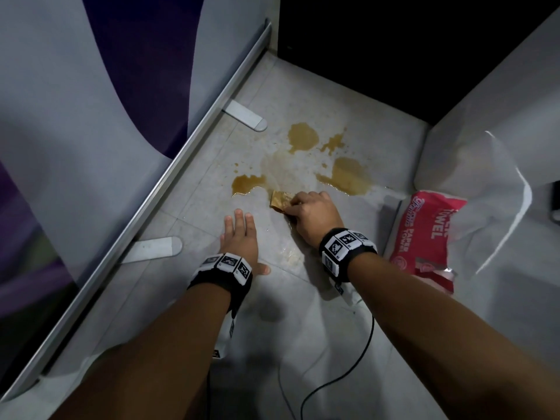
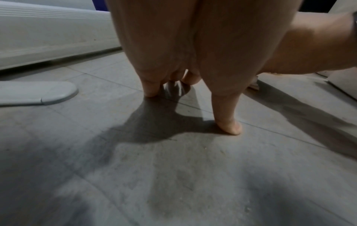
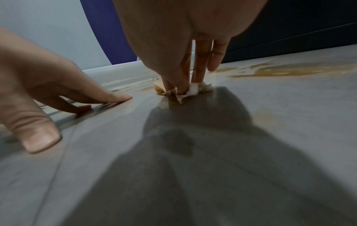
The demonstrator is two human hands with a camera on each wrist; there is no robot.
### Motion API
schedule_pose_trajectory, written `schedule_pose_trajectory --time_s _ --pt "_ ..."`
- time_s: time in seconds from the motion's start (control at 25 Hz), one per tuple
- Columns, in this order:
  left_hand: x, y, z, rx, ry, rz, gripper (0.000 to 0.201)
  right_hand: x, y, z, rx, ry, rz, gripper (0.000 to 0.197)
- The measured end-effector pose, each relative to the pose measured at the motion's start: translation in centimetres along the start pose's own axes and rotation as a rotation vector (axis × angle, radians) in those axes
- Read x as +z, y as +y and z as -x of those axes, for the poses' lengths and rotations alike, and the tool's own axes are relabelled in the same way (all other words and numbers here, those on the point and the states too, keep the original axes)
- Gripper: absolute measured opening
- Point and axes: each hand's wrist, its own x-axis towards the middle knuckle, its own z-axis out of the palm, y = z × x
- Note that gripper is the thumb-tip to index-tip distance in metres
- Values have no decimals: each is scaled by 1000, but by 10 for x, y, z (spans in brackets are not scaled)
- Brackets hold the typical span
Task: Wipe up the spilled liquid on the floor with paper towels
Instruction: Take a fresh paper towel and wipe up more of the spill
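Observation:
Brown liquid (image 1: 348,174) lies in several puddles on the grey tiled floor (image 1: 212,165), with a thin wet smear between them. My right hand (image 1: 312,212) pinches a wadded paper towel (image 1: 280,200), soaked brown, and presses it to the floor at the near edge of the spill. The right wrist view shows the towel (image 3: 190,90) crumpled under my fingers (image 3: 201,67), with a puddle (image 3: 289,71) beyond. My left hand (image 1: 241,234) rests flat on dry floor just left of the right hand, fingers straight. In the left wrist view its fingertips (image 2: 231,128) touch the tile.
A red paper towel pack (image 1: 424,237) lies on a white plastic bag (image 1: 485,189) at the right. A partition with a metal rail (image 1: 169,183) and two flat feet (image 1: 245,115) runs along the left. A black cable (image 1: 348,374) trails near my arms.

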Motion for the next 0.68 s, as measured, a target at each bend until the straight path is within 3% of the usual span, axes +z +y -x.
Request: schedule_pose_trajectory --time_s 0.2,0.36,0.56,0.68 --pt "2 0 0 1 31 -30 126 -7 -9 13 66 -56 -29 17" --pt "2 -2 0 13 56 -34 127 -20 -14 18 147 -169 -134 30" --pt "3 -4 1 23 72 -58 129 -20 -19 14 560 -203 -642 36" --pt "2 -5 0 31 80 -60 129 -26 -20 14 727 -156 -1044 34"
